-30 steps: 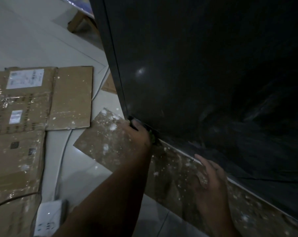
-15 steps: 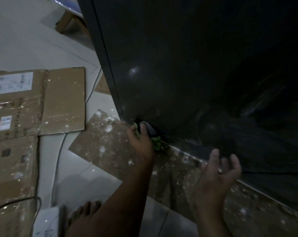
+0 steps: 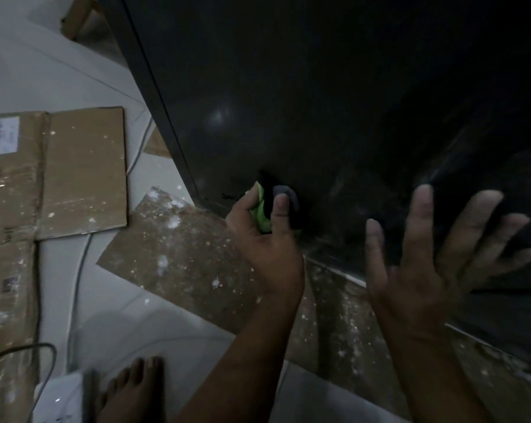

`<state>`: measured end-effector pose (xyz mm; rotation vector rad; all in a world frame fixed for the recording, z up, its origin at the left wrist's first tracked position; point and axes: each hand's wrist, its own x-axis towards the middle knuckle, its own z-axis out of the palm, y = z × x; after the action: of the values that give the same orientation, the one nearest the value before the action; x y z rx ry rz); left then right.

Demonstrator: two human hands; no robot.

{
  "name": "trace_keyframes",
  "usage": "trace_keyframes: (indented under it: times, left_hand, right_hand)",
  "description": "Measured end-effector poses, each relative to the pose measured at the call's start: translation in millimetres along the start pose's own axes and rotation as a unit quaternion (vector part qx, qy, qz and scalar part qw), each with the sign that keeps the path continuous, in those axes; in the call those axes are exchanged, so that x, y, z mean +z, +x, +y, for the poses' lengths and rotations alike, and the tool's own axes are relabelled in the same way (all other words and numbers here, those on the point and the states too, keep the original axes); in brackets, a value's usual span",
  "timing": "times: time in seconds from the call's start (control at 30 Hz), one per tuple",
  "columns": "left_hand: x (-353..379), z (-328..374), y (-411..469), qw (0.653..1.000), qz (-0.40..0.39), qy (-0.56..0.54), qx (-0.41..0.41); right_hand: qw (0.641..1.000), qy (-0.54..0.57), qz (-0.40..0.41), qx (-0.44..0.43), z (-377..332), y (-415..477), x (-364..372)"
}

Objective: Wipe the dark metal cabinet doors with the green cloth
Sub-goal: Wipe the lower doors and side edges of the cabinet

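Cabinet door [image 3: 319, 102]: dark sheet metal, smooth and faintly glossy, with a soft light spot and cloudy smears low down. It fills the view from twelve to four o'clock, and its straight left edge runs diagonally.

Green cloth [image 3: 261, 215]: soft, bunched, bright green with a dark grey part [image 3: 290, 206]. It sits against the door's lower left corner, near the centre of the view.

Cardboard sheet [image 3: 181, 254]: flat, brown, flecked with white, lying under the door's bottom edge.

Flattened cartons [image 3: 84, 169]: matt brown, paint-spattered, labelled, at nine o'clock on the pale smooth floor [image 3: 29, 71]. A thin cable [image 3: 81, 270] curves beside them.

Bare foot [image 3: 133, 392]: at seven o'clock.

Change: a second ago the right hand lay low on the cardboard by the door's bottom edge. It has since risen in front of the door, fingers wider apart. The cloth remains at the same corner.

Left hand [image 3: 267, 248]: fingers and thumb curled tight round the cloth, thumb uppermost, forearm reaching in from six o'clock.

Right hand [image 3: 435, 264]: at four o'clock, back toward the camera, fingers straight and splayed, holding nothing. Whether it touches the door cannot be told.
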<state>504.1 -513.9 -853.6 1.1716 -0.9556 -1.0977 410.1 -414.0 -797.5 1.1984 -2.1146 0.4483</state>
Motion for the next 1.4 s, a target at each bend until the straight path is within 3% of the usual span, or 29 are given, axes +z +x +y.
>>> trace_keyframes:
  times: [0.1, 0.27, 0.6, 0.7, 0.83, 1.1, 1.4]
  left_hand:
    - [-2.6, -12.8, 5.9, 1.0, 0.002, 0.007, 0.029]
    - [-31.6, -60.5, 50.6, 0.987, 0.081, 0.055, -0.125]
    - [-62.5, -107.7, 112.6, 0.956, 0.098, 0.163, -0.224]
    - [-60.0, -106.8, 112.7, 0.953, 0.07, 0.161, -0.248]
    - [-59.5, -101.0, 82.5, 0.937, -0.031, 0.127, -0.325]
    - [-13.1, -59.0, -37.2, 0.958, -0.103, 0.112, -0.245]
    - [8.0, 16.5, -35.6, 0.983, 0.034, -0.007, -0.178]
  right_hand:
    - [0.999, -0.024, 0.004, -0.029, 6.0, 1.3, 7.9]
    - [1.0, -0.004, 0.001, -0.029, 3.8, 2.3, 10.6]
    - [0.999, 0.013, 0.006, -0.035, 2.5, 2.1, 10.9]
    - [0.999, 0.026, 0.004, -0.018, 0.5, 1.8, 14.0]
    - [0.999, 0.032, 0.002, -0.007, -1.8, -1.0, 17.2]
    - [0.998, -0.039, 0.028, -0.03, 4.1, -4.8, 18.9]
    - [0.993, -0.077, 0.028, -0.085, 31.2, -4.4, 0.0]
